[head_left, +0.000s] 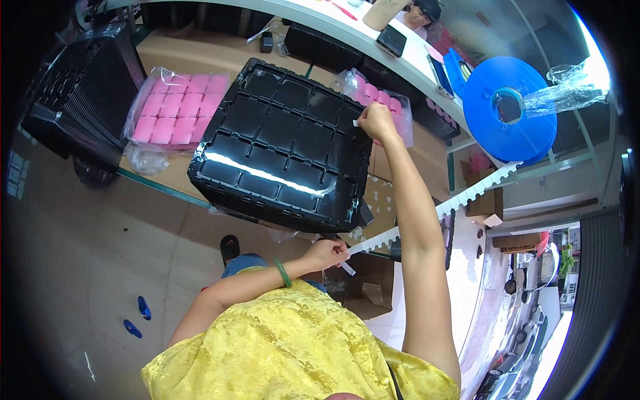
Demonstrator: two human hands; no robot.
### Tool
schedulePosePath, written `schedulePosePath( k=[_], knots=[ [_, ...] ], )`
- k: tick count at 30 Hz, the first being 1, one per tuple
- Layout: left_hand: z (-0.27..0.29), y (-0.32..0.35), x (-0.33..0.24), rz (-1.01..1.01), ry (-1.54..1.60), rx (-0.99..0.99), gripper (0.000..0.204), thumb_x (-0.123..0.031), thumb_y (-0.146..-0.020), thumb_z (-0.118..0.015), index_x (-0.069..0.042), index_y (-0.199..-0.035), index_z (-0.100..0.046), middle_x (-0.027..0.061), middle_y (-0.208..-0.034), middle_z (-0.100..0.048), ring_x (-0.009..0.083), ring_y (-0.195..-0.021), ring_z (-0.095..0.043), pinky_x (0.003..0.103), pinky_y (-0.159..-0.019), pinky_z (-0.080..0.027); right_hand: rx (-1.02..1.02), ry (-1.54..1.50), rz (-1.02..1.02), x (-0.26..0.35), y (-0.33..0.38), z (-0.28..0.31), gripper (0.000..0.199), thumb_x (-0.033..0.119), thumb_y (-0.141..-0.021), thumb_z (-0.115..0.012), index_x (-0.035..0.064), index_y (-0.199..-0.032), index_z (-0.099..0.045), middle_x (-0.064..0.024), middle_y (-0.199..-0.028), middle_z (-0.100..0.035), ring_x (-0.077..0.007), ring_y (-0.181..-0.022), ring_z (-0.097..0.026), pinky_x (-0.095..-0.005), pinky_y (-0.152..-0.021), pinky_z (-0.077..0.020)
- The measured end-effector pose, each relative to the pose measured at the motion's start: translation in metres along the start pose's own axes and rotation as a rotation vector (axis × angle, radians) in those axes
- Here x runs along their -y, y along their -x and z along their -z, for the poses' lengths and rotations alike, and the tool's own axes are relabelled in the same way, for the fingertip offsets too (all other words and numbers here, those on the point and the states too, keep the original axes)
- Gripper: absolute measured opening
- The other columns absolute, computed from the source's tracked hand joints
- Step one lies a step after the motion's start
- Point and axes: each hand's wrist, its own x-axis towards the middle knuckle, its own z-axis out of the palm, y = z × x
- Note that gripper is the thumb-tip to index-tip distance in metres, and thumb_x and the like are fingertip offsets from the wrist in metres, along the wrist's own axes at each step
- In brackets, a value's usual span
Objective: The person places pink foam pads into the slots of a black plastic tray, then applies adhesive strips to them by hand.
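Note:
My left hand [327, 255] pinches the lower end of a long white notched strip [460, 200], just off the near side of a stack of black plastic trays [287, 133]. The strip rises to the right, passing under my right arm to a large blue reel [480, 100]. At the trays' right edge, my right hand [378, 121] is closed with fingertips pressed together on a small white piece [357, 123]. That piece lies at the tray rim; whether it is stuck there I cannot tell. The top tray shows rows of shallow square compartments.
Bagged pink pieces [177, 110] lie left of the trays, and another pink bag [373, 90] lies behind. A tall black tray stack [87, 87] stands far left. Phones [391, 41] rest on the white shelf [320, 23]. Below is an open cardboard box [367, 287]. Another person sits beyond the shelf.

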Motion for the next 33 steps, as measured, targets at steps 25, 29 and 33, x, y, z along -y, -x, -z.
schedulePosePath(
  k=[25, 29, 33],
  knots=[
    [-0.001, 0.001, -0.01, -0.009, -0.104, -0.013, 0.018, -0.02, -0.094, -0.072, -0.002, -0.097, -0.072, 0.0022, -0.078, -0.07, 0.0092, -0.065, -0.066, 0.027, -0.06, -0.052, -0.402, -0.052, 0.067, 0.019, 0.048, 0.049, 0.018, 0.016, -0.078, -0.073, -0.0015, -0.079, -0.077, -0.0213, -0.074, -0.071, -0.0331, -0.067, -0.072, -0.0398, -0.068, -0.0579],
    [0.009, -0.003, 0.001, -0.01, -0.005, -0.037, 0.016, -0.019, -0.096, -0.073, -0.003, -0.095, -0.068, -0.0005, -0.08, -0.067, 0.007, -0.067, -0.063, 0.024, -0.062, -0.052, 0.018, -0.715, -0.161, 0.059, 0.19, 0.12, 0.024, 0.02, -0.087, -0.073, -0.0008, -0.075, -0.073, -0.0046, -0.064, -0.065, -0.0096, -0.057, -0.058, -0.0286, -0.055, -0.0458],
    [0.016, 0.007, -0.014, 0.003, 0.055, -0.05, 0.018, -0.022, -0.098, -0.072, -0.005, -0.095, -0.067, -0.0008, -0.082, -0.066, 0.0063, -0.071, -0.064, 0.023, -0.065, -0.053, 0.415, -0.973, -0.078, 0.001, 0.338, 0.089, 0.018, 0.007, -0.081, -0.082, 0.0031, -0.072, -0.067, 0.0015, -0.068, -0.061, -0.0043, -0.063, -0.054, -0.0224, -0.059, -0.0437]
  ],
)
